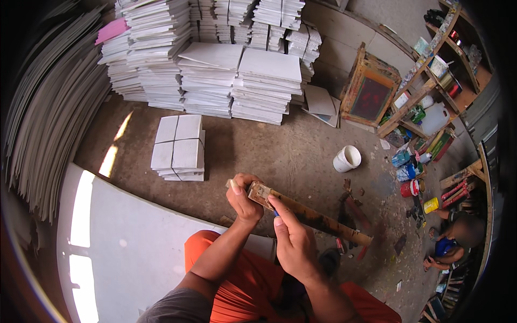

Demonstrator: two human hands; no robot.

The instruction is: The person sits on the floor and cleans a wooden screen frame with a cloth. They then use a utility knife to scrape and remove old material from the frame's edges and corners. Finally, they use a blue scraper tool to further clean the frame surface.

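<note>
- A long, flat wooden bar (309, 216), stained dark and blotched with old paint, is held in the air over the person's lap, slanting from the upper left down to the lower right above the floor.
- The left hand (243, 200) has its grip closed around the bar's pale, worn upper end, thumb raised on top.
- The right hand (293, 242) lies just below it, fingers curled against the bar's near edge, index finger stretched along the wood; a small blue thing peeks out beside the fingertip, too hidden to identify.
- Orange trousers (242, 280) cover the knees beneath both forearms.
- A large smooth white board (134, 242) lies flat at the left, touching the knee.
- The floor (269, 151) is rough, brownish concrete, spattered with paint.
- A tied bundle of white square sheets (180, 146) rests on it, well apart from the hands.
- Tall stacks of white sheets (215, 75) stand behind.
- A white round bucket (347, 158) sits to the right.
- A wooden-framed screen (370, 90) with reddish mesh leans against the wall.
- A slanted wooden shelf (425, 91) holds bottles and tins.
</note>
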